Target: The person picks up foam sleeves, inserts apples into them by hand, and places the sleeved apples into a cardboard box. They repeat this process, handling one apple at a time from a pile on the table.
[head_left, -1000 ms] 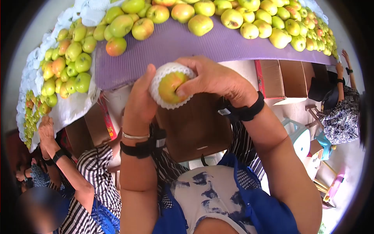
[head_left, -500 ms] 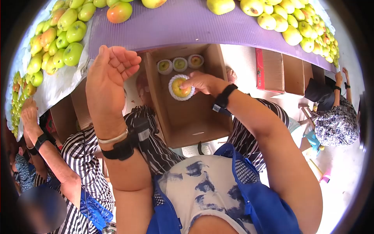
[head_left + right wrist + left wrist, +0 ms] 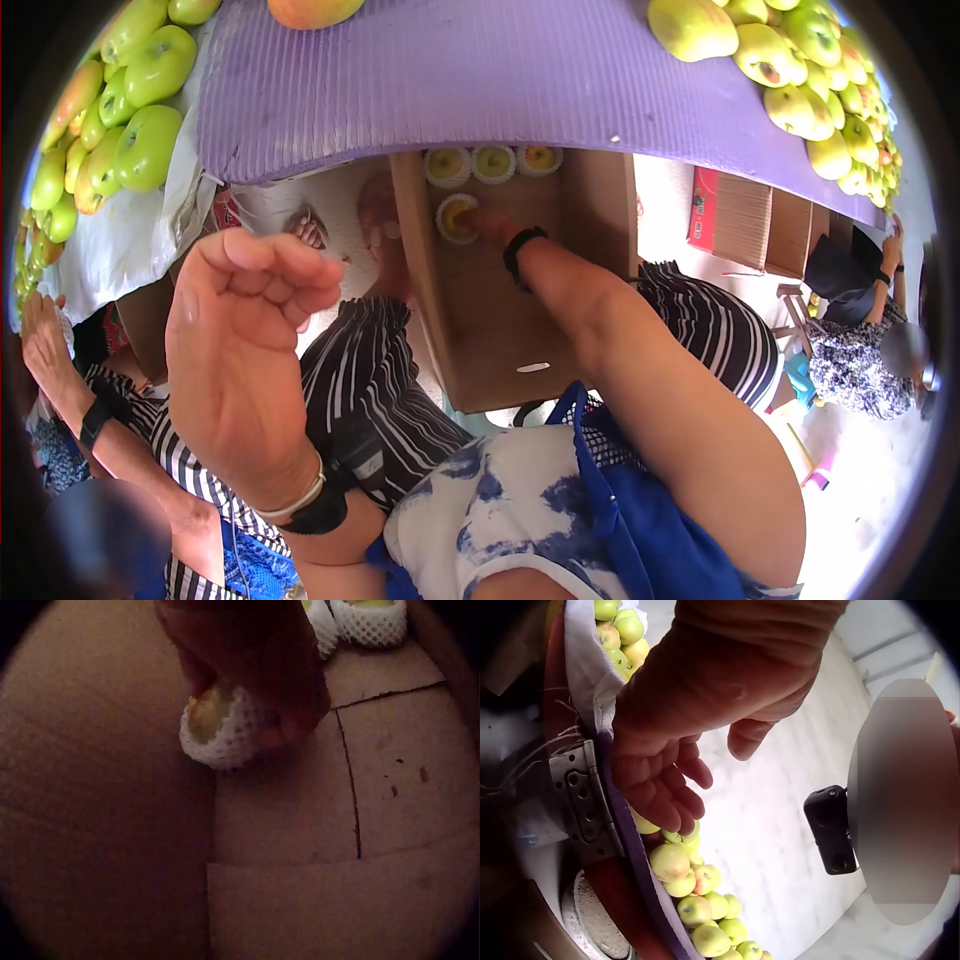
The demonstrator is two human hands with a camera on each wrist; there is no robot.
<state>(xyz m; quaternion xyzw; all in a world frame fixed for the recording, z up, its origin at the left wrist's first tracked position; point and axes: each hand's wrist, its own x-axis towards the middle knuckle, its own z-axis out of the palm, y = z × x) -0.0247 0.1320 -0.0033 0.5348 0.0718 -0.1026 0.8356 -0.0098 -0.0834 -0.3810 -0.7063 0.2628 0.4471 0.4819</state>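
My right hand (image 3: 494,230) reaches down into an open cardboard box (image 3: 505,325) and holds an apple (image 3: 456,217) in a white foam net. In the right wrist view, the netted apple (image 3: 214,724) sits in the box corner beside the side wall, with fingers round it. A row of netted apples (image 3: 494,163) lies at the far end of the box, just beyond the held one. My left hand (image 3: 240,370) is raised to the left of the box, fingers loosely bent, holding nothing. The left wrist view shows that hand (image 3: 682,712) near the table edge.
A purple ribbed mat (image 3: 420,90) covers the table edge above the box. Loose apples (image 3: 145,100) are heaped at left, and more apples (image 3: 800,60) at right. Another cardboard box (image 3: 745,225) stands at right. Other people work on both sides; one person's hand (image 3: 50,345) is at left.
Both hands held the netted apple above the box; my left hand then let go and moved left. My right hand lowered the apple into the box, beside the left wall near the row.
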